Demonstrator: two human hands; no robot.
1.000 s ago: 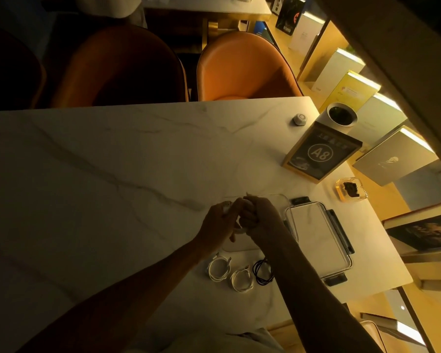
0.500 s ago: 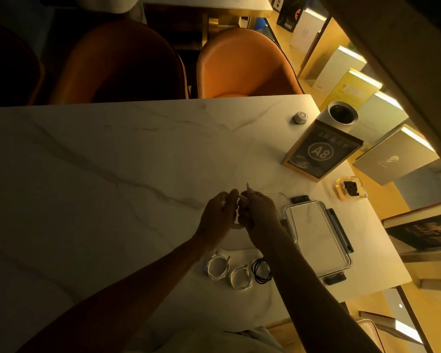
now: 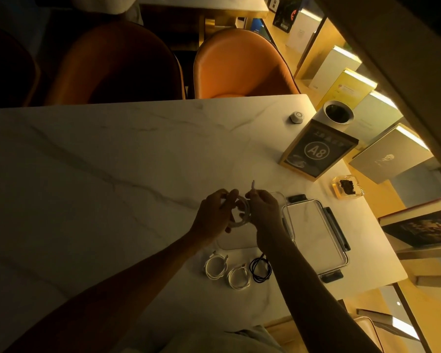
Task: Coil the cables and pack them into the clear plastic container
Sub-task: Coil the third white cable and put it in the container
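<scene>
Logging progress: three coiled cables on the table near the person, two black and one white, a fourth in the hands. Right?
Colours are swapped. The head view shows two white coils and one black coil on the table; both the left hand and right hand hold a fourth cable.

The bench [image 3: 112,161] carries everything. Both hands are over its middle, the left hand [image 3: 214,215] beside the right hand [image 3: 264,212], with a coiled cable [image 3: 241,212] between them. Just right of the hands lies the container [image 3: 316,235]. In front of the hands, nearer the person, three coiled cables [image 3: 236,272] lie in a row. Behind the container stands a sign [image 3: 316,152], and a cup [image 3: 337,114] is behind the sign. Two chairs [image 3: 239,67] stand behind the bench.
</scene>
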